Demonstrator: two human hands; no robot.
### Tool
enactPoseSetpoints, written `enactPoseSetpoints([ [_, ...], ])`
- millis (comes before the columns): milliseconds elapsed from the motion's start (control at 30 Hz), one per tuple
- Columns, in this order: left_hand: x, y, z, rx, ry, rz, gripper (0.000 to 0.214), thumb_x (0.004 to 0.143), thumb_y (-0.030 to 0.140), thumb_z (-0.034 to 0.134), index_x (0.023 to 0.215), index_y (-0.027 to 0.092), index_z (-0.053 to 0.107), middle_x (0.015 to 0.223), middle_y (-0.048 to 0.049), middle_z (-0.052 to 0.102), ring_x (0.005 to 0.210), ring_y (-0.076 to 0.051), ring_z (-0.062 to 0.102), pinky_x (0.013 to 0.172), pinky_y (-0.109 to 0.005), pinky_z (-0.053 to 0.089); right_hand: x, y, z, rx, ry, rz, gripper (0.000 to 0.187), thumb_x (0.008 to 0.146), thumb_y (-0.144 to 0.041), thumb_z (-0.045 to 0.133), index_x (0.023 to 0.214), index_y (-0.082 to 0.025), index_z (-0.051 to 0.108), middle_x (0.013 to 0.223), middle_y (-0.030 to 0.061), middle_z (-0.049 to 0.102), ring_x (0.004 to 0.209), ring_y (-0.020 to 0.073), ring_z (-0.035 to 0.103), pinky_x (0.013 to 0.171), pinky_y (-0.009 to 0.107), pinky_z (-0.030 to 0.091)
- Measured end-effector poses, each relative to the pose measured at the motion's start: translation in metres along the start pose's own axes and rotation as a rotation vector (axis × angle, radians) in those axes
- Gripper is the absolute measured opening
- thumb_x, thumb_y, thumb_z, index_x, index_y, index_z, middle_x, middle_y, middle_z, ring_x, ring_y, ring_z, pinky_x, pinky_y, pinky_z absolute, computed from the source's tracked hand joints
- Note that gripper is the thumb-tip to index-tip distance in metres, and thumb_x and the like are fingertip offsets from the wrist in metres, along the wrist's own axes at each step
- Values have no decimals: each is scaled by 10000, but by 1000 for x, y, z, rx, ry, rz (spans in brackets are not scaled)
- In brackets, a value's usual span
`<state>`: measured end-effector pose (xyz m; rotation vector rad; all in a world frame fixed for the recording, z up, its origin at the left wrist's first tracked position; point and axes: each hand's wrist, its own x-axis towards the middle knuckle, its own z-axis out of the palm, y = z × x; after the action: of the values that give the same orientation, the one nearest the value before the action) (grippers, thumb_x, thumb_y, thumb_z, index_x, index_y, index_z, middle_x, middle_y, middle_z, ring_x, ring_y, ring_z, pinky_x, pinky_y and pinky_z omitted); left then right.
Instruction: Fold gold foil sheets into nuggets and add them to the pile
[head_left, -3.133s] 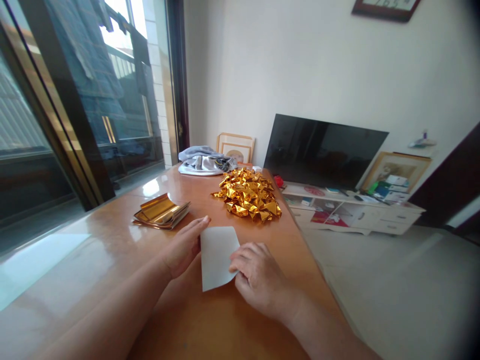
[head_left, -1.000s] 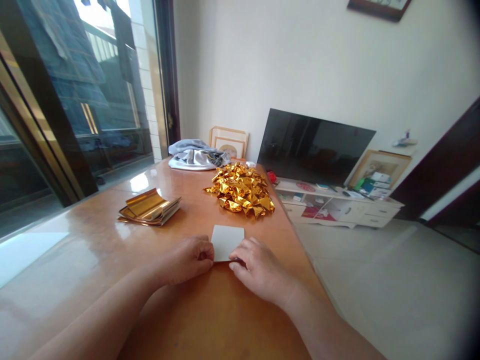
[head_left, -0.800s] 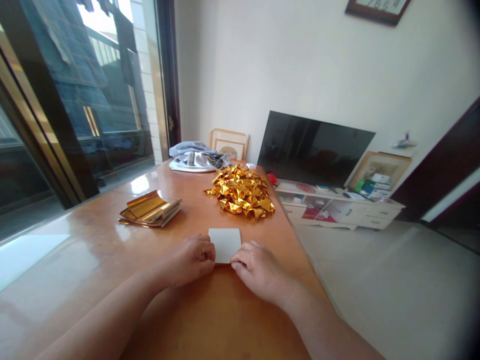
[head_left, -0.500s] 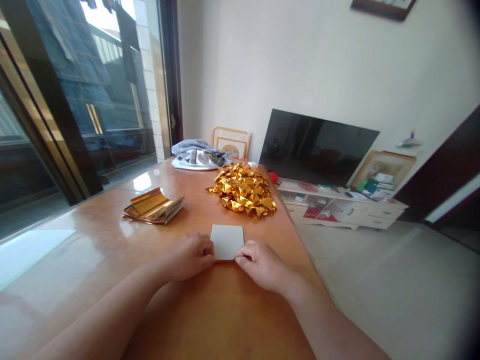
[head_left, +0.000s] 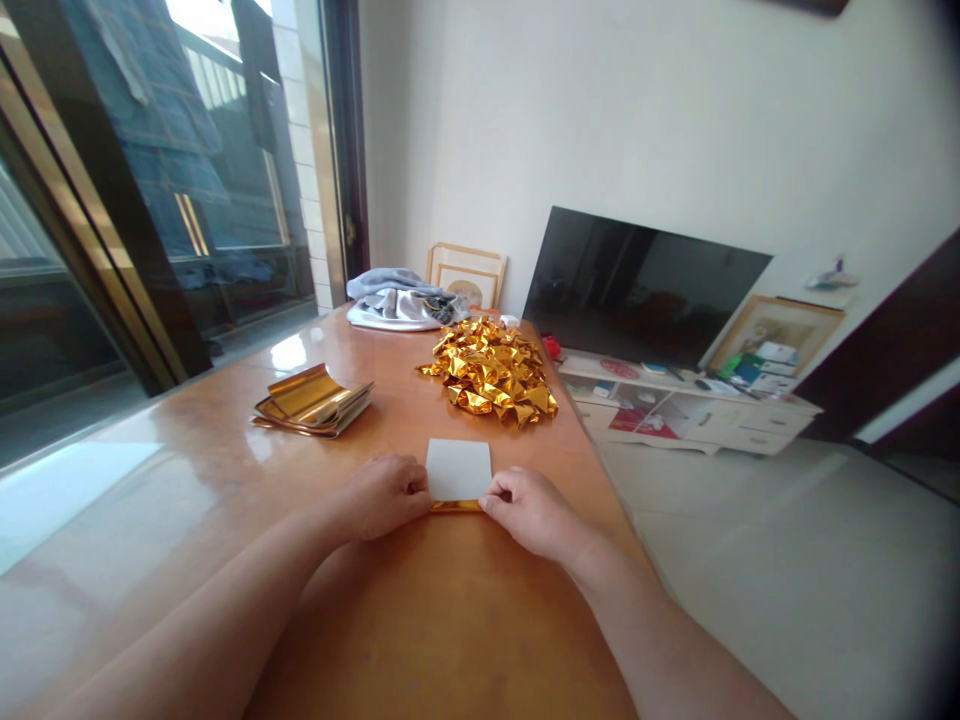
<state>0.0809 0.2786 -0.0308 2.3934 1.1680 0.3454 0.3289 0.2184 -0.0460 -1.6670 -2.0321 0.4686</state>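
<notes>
A square sheet of gold foil paper (head_left: 459, 470) lies on the table in front of me, its pale side up. Along its near edge runs a narrow folded strip that shows gold. My left hand (head_left: 390, 497) pinches the left end of this strip, fingers curled. At the other end my right hand (head_left: 525, 508) pinches the strip between thumb and curled fingers. Beyond the sheet is a heap of folded gold paper pieces (head_left: 495, 372). A stack of gold foil sheets (head_left: 311, 402) lies to the left, its top sheet curling up.
The glossy wooden table (head_left: 442, 620) has its right edge just past my right arm. Folded grey-blue cloth (head_left: 401, 300) lies at its far end. Beyond stand a television (head_left: 645, 290) and a white cabinet (head_left: 750, 425). A glass door (head_left: 217, 180) is at left.
The near edge of the sheet has been turned over, so a gold strip now shows between my hands. Both hands stay at its corners. The view has shifted slightly.
</notes>
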Motion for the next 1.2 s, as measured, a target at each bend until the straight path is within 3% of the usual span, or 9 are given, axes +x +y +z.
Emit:
enactPoseSetpoints([
  [633,2,0,4,63,-7,-61,205,805,381,575,708,204,611,752,0,642,650,-151,540,557,-270,294,-1,2,2,-23,-4,34,115,830,-267,619,736,-204,639,807,-12,664,734,125,566,614,222,319],
  [1200,3,4,5,170,37,18,152,780,310,578,666,210,579,765,-19,638,709,-181,544,620,-292,326,-1,-1,3,-57,-4,68,109,827,-282,644,747,-207,637,815,-9,660,728,126,555,613,233,301],
])
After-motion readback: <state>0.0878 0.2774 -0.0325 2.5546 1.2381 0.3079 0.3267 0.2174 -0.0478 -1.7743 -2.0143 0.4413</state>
